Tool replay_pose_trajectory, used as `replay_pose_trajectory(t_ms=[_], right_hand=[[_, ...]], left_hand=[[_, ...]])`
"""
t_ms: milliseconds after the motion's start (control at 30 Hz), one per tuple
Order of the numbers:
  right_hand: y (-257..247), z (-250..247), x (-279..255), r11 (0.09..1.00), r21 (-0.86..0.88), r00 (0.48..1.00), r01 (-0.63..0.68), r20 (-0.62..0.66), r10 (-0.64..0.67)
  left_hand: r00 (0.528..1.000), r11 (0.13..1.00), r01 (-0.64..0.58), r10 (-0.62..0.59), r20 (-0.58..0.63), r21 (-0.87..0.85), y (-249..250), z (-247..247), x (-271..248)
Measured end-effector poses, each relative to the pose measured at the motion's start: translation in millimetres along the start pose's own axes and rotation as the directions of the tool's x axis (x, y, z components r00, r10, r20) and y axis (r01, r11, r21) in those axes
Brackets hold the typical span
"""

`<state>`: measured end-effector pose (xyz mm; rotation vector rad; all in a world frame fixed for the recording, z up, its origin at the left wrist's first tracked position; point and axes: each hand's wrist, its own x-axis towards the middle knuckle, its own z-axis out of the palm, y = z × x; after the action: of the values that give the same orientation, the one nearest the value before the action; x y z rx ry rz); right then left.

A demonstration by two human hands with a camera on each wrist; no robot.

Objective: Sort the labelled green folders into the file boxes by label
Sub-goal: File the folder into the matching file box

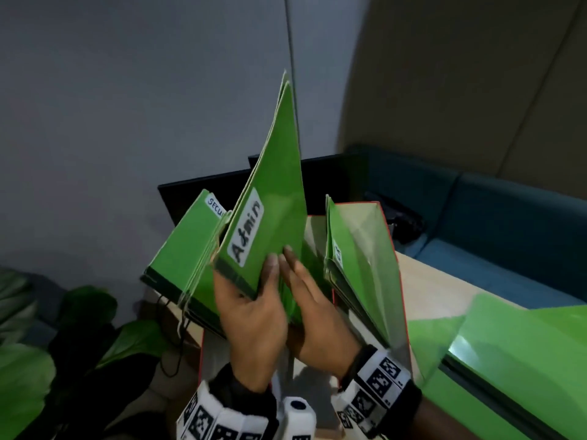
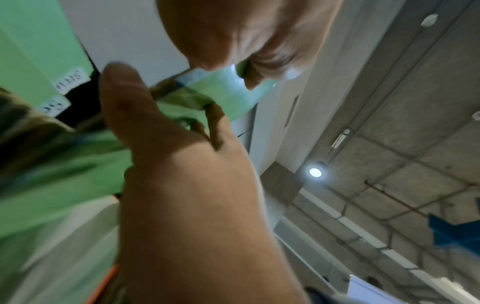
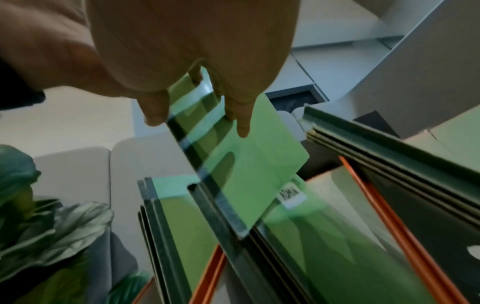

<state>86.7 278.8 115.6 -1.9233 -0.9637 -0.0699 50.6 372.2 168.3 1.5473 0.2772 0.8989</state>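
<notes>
A green folder labelled "Admin" point(image 1: 273, 198) stands tilted above the middle file box. My left hand point(image 1: 251, 312) grips its lower corner, thumb on the front; the left wrist view shows that hand point(image 2: 168, 144) curled round the folder's edge point(image 2: 221, 90). My right hand point(image 1: 311, 300) lies with straight fingers point(image 3: 241, 115) against the folder's back face point(image 3: 254, 164). Folders marked "SECU…" point(image 1: 187, 246) fill the left box. Below, another folder labelled "ADMIN" point(image 3: 292, 195) sits in the orange-edged box point(image 3: 389, 205). More green folders point(image 1: 355, 258) lean in the right box.
A pile of green folders point(image 1: 514, 354) lies on the wooden table at the right. Large plant leaves point(image 1: 28, 376) crowd the lower left. Dark monitors point(image 1: 203, 192) stand behind the boxes, and a teal sofa point(image 1: 476, 217) runs along the right wall.
</notes>
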Motion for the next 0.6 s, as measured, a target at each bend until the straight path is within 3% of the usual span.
replay_pose_trajectory(t_ms=[67,200,333,600], right_hand=[[7.2,9.8,0.8,0.995,0.004,0.991,-0.099,0.089,0.098],[27.3,25.2,3.6,0.98,-0.017,0.948,-0.199,0.249,0.197],[51.9,35.2,4.9,0.961,-0.098,0.92,-0.257,0.278,0.275],[71.5,46.8,2.5,0.858,-0.357,0.833,-0.37,0.282,0.476]], left_hand=[[0.992,0.992,0.123,-0.124,0.035,0.034,-8.3,-3.7,5.6],[0.974,0.963,0.182,-0.204,0.1,0.198,-44.5,-15.7,20.3],[0.964,0.941,0.157,-0.212,0.16,0.301,-62.6,-25.7,26.5],[0.955,0.885,-0.022,-0.119,0.273,0.465,-80.3,-36.7,24.7]])
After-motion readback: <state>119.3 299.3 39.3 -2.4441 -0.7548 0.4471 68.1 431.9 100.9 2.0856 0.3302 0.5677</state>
